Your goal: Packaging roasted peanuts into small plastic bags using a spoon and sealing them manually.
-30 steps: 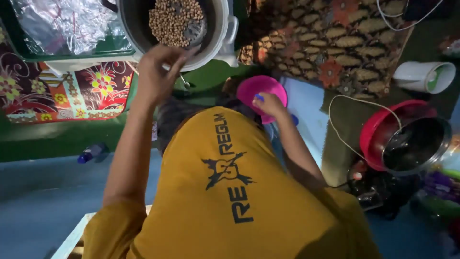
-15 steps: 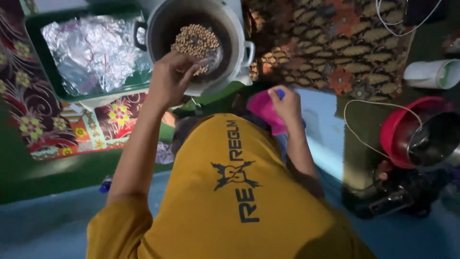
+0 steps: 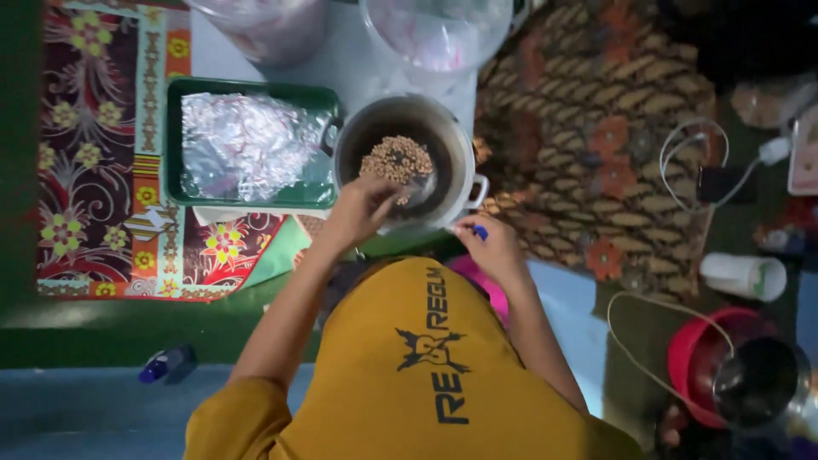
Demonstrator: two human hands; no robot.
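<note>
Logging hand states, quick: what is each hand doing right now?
Left hand: closed on a scoop in the pot of beans.
Right hand: holding a pink bowl.

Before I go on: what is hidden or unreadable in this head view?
- Left hand: its grip on the strainer is blurred.
- Pink bowl: mostly hidden by the right hand and the yellow shirt.
- Two clear tubs: cut off by the top edge.
</note>
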